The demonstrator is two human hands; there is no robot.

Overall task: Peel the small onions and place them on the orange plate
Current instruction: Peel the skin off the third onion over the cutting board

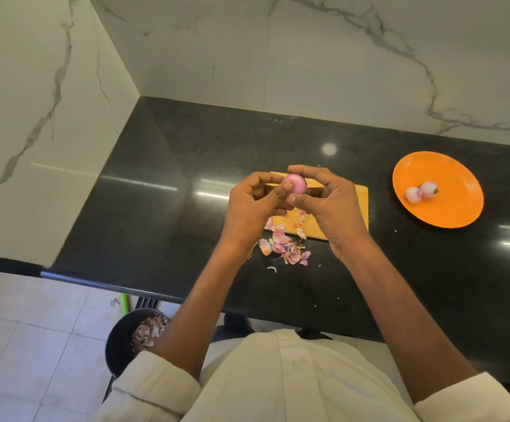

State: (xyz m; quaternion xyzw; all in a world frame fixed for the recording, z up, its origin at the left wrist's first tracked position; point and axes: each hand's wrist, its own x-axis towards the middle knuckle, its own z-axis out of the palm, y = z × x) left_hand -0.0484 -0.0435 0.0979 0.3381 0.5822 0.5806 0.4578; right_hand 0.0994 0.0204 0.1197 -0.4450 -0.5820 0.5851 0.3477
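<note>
A small pink onion is held above the wooden cutting board. My left hand pinches it from the left, thumb against its side. My right hand curls round it from the right, fingers over its top. The orange plate lies to the right on the black counter, with two peeled onions on it. Loose pink onion skins are scattered on the board's near edge and on the counter in front of it.
The black counter runs into a marble-walled corner at the back left. Below its front edge on the floor stands a dark bin holding onion peels. A green stick lies near it.
</note>
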